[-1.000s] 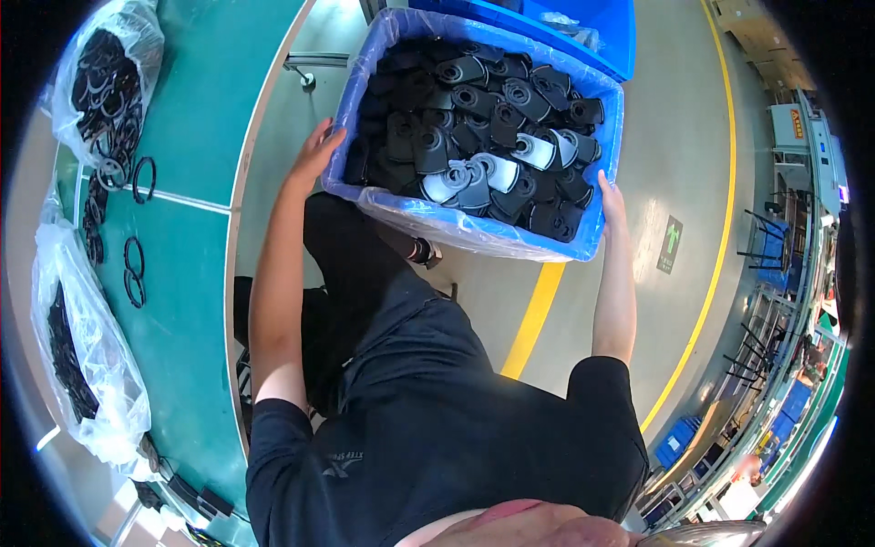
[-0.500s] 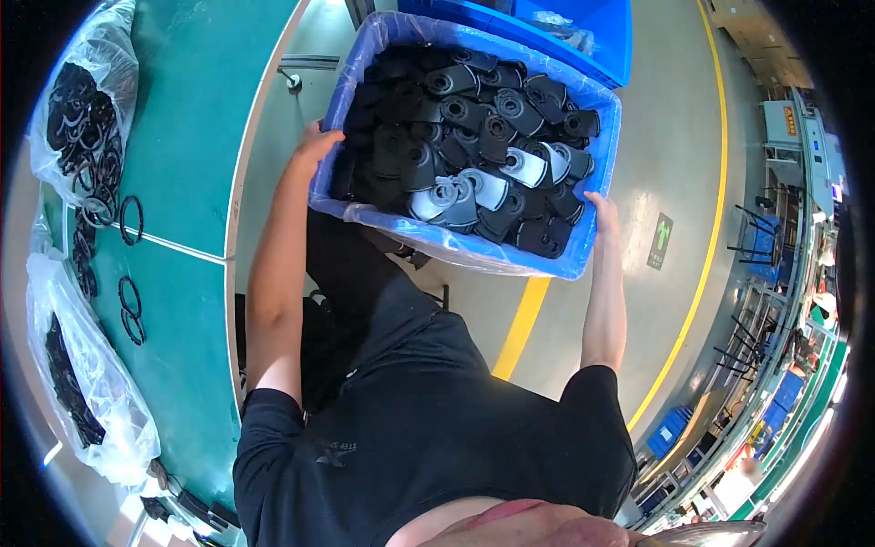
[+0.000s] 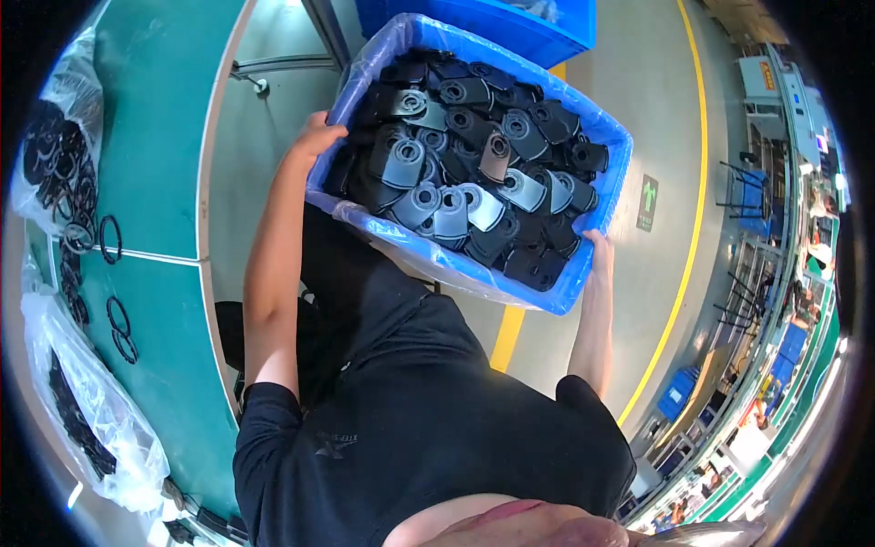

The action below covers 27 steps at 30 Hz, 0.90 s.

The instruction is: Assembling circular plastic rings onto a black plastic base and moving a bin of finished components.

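Note:
Out in front of me is a blue plastic bin (image 3: 612, 196) with a clear plastic liner over its rim. Heaped inside are many black plastic parts (image 3: 497, 155), flat with a ringed round end, some shining silver in the light. My left hand (image 3: 321, 137) grips the bin's left rim, its thumb laid over the edge. On the opposite side my right hand (image 3: 599, 251) holds the rim near the closer right corner. The fingers of both hands are partly hidden by the bin walls. The bin sits slanted in view, its right side nearer to me.
A green-topped table (image 3: 150, 173) runs along my left, bearing black rings (image 3: 111, 239) and clear plastic bags (image 3: 91, 401) of black parts. Another blue bin (image 3: 474, 27) stands beyond mine. A yellow floor line (image 3: 693, 228) and workbenches (image 3: 775, 365) lie to the right.
The bin has turned clockwise, its right side coming nearer with my right hand. A gap with yellow floor line now shows beside the far bin. The table has shifted left in view.

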Motion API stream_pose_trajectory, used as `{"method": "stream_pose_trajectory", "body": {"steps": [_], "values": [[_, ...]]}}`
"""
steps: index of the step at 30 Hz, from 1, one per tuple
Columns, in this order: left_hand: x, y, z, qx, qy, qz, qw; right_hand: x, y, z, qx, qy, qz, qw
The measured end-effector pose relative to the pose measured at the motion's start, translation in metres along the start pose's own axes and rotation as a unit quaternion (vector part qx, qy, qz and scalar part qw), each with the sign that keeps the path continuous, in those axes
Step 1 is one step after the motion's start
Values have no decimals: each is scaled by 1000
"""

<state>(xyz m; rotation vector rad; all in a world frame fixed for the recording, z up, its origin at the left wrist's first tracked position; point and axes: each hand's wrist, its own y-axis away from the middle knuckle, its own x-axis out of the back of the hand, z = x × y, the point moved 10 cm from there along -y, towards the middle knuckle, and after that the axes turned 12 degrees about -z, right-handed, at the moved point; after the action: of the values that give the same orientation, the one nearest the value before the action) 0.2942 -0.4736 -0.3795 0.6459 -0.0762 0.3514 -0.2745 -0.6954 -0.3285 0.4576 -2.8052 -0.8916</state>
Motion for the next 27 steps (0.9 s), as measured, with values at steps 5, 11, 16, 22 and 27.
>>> {"method": "stream_pose_trajectory", "body": {"steps": [5,11,16,22,27], "values": [[-59,10,22,-42,-14,-25,999,73,34,55,-27,9,38,999],[-127,38,45,-64,-18,-77,995,132,63,86,-32,8,122,992],[-135,32,44,-69,-100,-65,990,160,49,118,-30,14,104,994],[-131,19,42,-79,-130,-53,987,159,42,116,30,8,116,993],[-128,16,53,-82,-177,-22,980,151,45,111,-7,38,127,991]]}}
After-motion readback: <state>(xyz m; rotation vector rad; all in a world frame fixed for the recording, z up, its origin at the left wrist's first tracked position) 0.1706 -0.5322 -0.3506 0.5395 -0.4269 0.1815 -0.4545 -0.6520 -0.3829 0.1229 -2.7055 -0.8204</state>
